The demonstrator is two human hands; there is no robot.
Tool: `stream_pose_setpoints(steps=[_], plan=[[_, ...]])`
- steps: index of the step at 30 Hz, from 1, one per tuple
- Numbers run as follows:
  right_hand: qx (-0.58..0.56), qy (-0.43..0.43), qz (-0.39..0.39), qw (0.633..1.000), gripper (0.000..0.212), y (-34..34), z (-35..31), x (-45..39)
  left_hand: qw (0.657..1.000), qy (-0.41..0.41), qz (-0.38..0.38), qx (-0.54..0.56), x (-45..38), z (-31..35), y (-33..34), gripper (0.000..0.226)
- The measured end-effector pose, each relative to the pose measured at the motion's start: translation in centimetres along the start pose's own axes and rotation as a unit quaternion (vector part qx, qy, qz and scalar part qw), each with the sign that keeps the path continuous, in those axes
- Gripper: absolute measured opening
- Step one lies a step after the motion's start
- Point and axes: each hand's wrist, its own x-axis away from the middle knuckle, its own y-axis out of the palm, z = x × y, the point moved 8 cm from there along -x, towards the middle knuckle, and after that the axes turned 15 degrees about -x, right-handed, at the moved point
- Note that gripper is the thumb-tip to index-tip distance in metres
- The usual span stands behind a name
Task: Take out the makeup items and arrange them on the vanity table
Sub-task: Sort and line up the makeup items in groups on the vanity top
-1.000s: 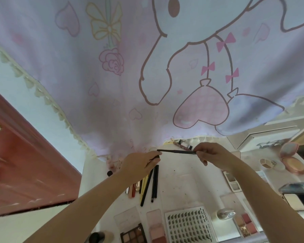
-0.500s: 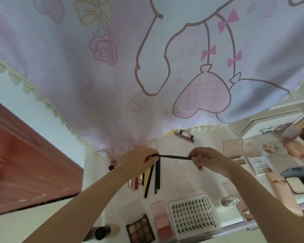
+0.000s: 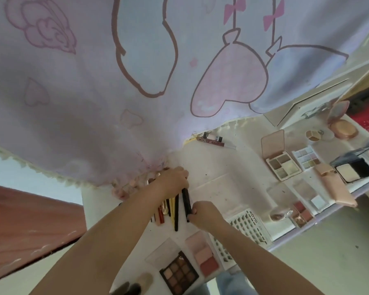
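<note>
A thin black makeup pencil [image 3: 186,200] lies lengthwise on the white vanity table [image 3: 217,173], at the right edge of a row of pencils and lip sticks [image 3: 168,209]. My left hand [image 3: 172,181] holds its far end and my right hand [image 3: 202,211] pinches its near end. The pencil's two ends are hidden under my fingers.
A brown eyeshadow palette [image 3: 179,272], a pink blush palette [image 3: 203,256] and a lash tray [image 3: 248,228] lie near the front edge. More palettes [image 3: 282,165], a compact [image 3: 343,128] and lip gloss tubes [image 3: 215,142] sit right and back. A printed curtain [image 3: 136,81] hangs over the back.
Both hands turned the black pencil from crosswise in the air to lengthwise and lowered it beside the row of pencils. The camera tilted down.
</note>
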Motion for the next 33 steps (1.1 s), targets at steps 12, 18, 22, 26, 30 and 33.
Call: stream_pose_setpoints(steps=[12, 18, 22, 26, 30, 33], plan=[[-0.035, 0.02, 0.058, 0.997, 0.025, 0.1, 0.5, -0.5, 0.998, 0.054, 0.037, 0.022, -0.7, -0.3, 2.5, 0.042], [0.062, -0.016, 0.186, 0.98, 0.024, -9.8, 1.4, -1.9, 0.988, -0.054, 0.094, 0.113, 0.4, -1.7, 1.9, 0.034], [0.162, -0.035, 0.242, 0.956, 0.04, -15.7, 0.3, -5.2, 0.965, -0.153, 0.138, 0.164, 1.8, -2.4, 1.1, 0.034], [0.266, -0.021, 0.216, 0.939, 0.035, -17.6, -0.1, -8.1, 0.945, -0.25, 0.118, 0.176, 3.0, -2.8, 1.3, 0.034], [0.305, -0.046, 0.164, 0.937, 0.027, -17.5, 0.5, -8.4, 0.926, -0.313, 0.098, 0.187, 3.2, -2.1, 0.4, 0.038], [0.267, -0.099, 0.13, 0.95, 0.024, -17.6, 0.3, -7.2, 0.909, -0.343, 0.153, 0.179, 2.4, -1.0, -2.3, 0.042]])
